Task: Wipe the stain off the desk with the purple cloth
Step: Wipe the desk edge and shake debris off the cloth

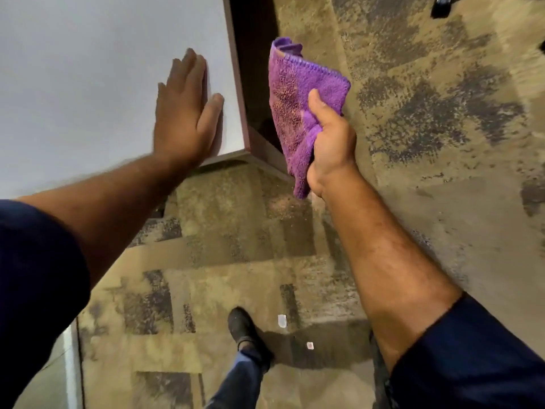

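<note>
Right hand (330, 143): closed around the purple cloth (298, 107), which is held in the air off the surface, over the carpet (427, 113).
Left hand (182, 113): laid flat and open on the white surface (88, 84), nothing gripped.
Progress: no stain is seen near the left hand; brownish marks are seen on the cloth, so wiping is judged largely done.
Edges: the surface corner lies just right of the left hand; open floor beyond.

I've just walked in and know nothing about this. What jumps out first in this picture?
The bright purple cloth catches the eye first, gripped in the right hand and held in the air beyond the desk's corner, over the mottled carpet. Next is the left hand, pressed flat and open near the corner of the pale desk. No stain shows on the part of the desk in view.
</note>
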